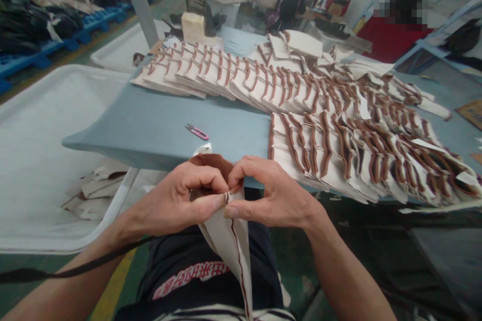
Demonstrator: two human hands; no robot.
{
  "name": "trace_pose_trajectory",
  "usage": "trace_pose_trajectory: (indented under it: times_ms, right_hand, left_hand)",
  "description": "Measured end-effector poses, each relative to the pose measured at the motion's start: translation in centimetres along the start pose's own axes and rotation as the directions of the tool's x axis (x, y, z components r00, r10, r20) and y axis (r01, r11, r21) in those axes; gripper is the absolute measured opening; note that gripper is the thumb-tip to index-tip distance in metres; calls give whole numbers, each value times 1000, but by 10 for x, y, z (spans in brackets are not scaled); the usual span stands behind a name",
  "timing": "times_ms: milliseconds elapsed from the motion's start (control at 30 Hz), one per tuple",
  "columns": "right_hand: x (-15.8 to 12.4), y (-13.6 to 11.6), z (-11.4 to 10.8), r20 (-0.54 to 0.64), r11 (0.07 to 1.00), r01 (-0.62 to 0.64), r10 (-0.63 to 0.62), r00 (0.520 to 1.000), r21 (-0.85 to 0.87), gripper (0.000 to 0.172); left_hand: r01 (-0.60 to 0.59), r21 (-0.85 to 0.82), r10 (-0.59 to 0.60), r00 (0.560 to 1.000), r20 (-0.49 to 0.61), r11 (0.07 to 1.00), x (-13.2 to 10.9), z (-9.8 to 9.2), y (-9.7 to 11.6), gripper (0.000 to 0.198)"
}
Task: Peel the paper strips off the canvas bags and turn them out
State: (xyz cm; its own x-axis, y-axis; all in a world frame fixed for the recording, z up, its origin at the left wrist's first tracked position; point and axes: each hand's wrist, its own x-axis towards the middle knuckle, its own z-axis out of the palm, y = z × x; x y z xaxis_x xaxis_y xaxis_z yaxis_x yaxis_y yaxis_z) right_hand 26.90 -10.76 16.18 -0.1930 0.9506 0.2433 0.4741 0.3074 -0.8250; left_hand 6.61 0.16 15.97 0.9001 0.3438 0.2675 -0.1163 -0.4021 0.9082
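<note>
A cream fabric piece [227, 241] with a brown inner edge and a dark brown seam hangs down over my lap. My left hand [188, 198] pinches its upper edge just left of the seam. Right beside it, my right hand [269, 198] grips the same edge between thumb and bent fingers. The thumbs nearly meet at the top of the seam. Beyond the hands, pink-handled thread snips [197, 132] lie on the blue table [150, 125], touched by neither hand.
Overlapping rows of cream pieces with brown edging [324, 145] cover the table's middle and right. At left stands a large white bin [56, 160] with some fabric pieces [100, 185] in it. A pale block [193, 27] sits at the table's far end. People are in the background.
</note>
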Motion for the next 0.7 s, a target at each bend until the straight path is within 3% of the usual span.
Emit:
trace_pose_trajectory:
  times_ms: [167, 333, 567, 700]
  right_hand:
    - [2, 5, 2, 83, 974, -69, 53, 995, 214, 53]
    - [1, 8, 9, 123, 931, -120, 82, 989, 345, 51]
    - [-3, 6, 15, 133, 923, -120, 76, 988, 366, 48]
    - [-7, 1, 14, 104, 951, -123, 97, 990, 283, 35]
  left_hand:
    - [-9, -41, 9, 1000, 8, 999, -5, -1, -2, 25]
    - [61, -72, -63, 998, -22, 996, -13, 1, 1, 29]
    - [149, -207, -155, 988, -10, 967, -18, 10, -1, 27]
    - [128, -108, -130, 991, -11, 986, -19, 8, 0, 21]
